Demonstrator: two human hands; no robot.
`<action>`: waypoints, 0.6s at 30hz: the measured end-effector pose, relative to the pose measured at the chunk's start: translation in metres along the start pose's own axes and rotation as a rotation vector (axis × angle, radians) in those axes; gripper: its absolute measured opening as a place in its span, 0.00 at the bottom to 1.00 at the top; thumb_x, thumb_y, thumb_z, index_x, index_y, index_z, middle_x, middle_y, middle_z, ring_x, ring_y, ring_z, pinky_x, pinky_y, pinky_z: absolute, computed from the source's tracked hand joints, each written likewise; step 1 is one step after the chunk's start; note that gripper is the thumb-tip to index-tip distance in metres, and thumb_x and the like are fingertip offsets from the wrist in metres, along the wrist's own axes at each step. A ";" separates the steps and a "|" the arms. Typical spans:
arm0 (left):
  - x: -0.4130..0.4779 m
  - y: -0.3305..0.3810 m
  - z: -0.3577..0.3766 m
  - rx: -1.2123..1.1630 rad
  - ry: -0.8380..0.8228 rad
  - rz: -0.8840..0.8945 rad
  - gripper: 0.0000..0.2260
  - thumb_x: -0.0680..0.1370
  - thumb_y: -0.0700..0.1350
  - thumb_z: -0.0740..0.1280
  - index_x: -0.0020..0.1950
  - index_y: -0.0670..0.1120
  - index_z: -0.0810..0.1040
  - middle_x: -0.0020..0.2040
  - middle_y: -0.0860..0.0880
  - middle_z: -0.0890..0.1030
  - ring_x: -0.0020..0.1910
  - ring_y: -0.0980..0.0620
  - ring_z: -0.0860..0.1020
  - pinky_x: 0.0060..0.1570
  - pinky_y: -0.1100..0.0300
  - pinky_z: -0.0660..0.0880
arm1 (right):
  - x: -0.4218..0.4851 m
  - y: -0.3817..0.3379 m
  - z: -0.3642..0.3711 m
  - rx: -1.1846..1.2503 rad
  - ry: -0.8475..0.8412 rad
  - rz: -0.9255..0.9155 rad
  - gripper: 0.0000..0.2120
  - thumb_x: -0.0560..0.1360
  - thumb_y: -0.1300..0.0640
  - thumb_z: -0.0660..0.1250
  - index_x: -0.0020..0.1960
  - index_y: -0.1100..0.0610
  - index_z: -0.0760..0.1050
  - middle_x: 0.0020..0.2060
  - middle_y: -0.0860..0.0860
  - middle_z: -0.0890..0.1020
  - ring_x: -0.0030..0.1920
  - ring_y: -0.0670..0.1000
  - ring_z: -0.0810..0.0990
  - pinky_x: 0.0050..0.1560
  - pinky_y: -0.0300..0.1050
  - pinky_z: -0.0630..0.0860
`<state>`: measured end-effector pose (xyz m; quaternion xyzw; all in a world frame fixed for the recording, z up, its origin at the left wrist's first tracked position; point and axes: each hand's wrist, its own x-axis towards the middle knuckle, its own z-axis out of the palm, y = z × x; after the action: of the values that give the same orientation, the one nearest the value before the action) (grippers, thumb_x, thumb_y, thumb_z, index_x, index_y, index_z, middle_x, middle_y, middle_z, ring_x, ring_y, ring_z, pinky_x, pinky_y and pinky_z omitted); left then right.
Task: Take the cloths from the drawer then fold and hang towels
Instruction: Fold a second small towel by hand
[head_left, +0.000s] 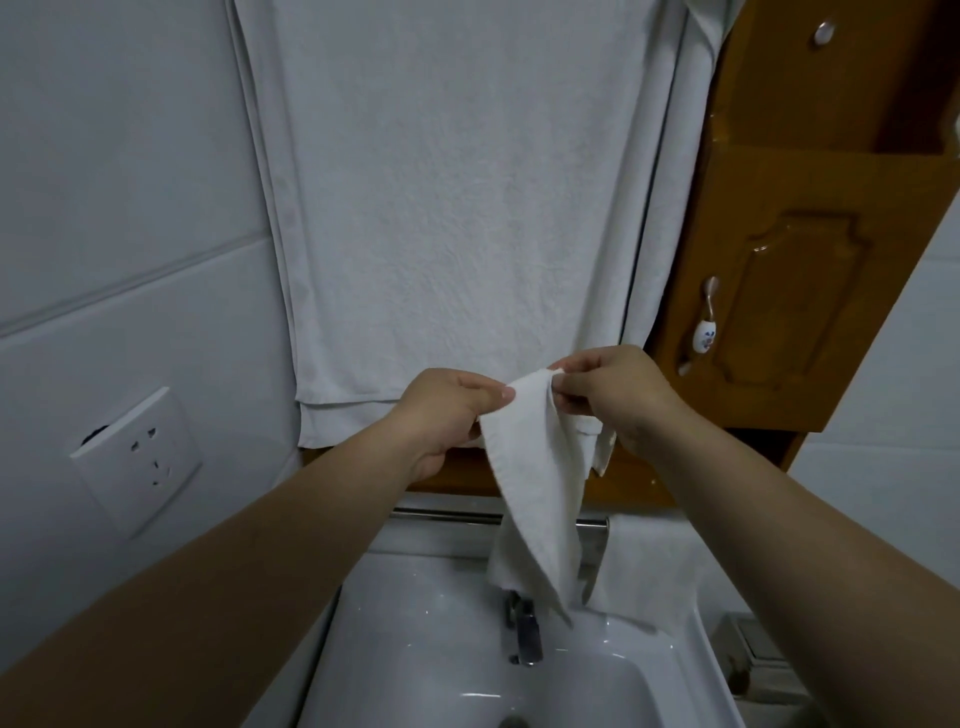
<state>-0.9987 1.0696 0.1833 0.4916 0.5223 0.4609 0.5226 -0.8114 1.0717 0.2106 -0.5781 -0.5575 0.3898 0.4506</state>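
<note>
You hold one small white terry cloth (535, 467) up in front of you, over the basin. Your left grip (447, 410) pinches its top edge between thumb and curled fingers. Your right grip (618, 395) pinches the same edge just beside it, with the two grips nearly touching. The cloth hangs down from them in a long narrow fold, and its lower tip falls in front of the single chrome tap (522, 629).

Behind your hands one large white bath towel (457, 208) hangs flat against the wall, with layered edges showing at its left side and bottom. Below it runs one chrome towel rail (447, 514), and a second, smaller white towel (644, 571) hangs at the rail's right end. The white ceramic sink (415, 649) lies under everything.

To the right stands a glossy brown wooden cabinet (779, 260) with two knobs: a round metal one (824, 32) above and a white one with a blue pattern (706, 322) lower down. One white wall socket (137, 457) sits on the pale tiled wall (104, 156) to the left.
</note>
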 end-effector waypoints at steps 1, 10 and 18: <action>0.001 -0.003 -0.002 0.020 0.035 0.006 0.02 0.75 0.42 0.74 0.45 0.44 0.86 0.47 0.47 0.87 0.53 0.46 0.82 0.60 0.49 0.78 | 0.000 0.003 0.000 -0.089 0.019 -0.029 0.04 0.76 0.64 0.72 0.45 0.58 0.84 0.41 0.56 0.87 0.44 0.55 0.86 0.50 0.51 0.84; -0.002 -0.004 -0.002 0.260 0.115 0.167 0.04 0.77 0.47 0.71 0.47 0.49 0.86 0.44 0.52 0.86 0.47 0.51 0.83 0.52 0.51 0.81 | -0.018 -0.008 -0.001 -0.224 -0.379 -0.268 0.06 0.75 0.62 0.72 0.50 0.56 0.85 0.41 0.52 0.87 0.39 0.45 0.83 0.43 0.36 0.79; -0.010 0.003 0.007 -0.131 -0.142 0.041 0.08 0.79 0.43 0.68 0.54 0.41 0.84 0.48 0.41 0.86 0.46 0.47 0.85 0.47 0.54 0.81 | -0.018 -0.009 0.012 -0.288 -0.250 -0.408 0.08 0.75 0.57 0.73 0.53 0.49 0.82 0.41 0.46 0.84 0.44 0.41 0.82 0.48 0.34 0.77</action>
<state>-0.9917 1.0597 0.1875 0.4982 0.4427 0.4687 0.5798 -0.8266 1.0549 0.2146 -0.4595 -0.7632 0.2761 0.3608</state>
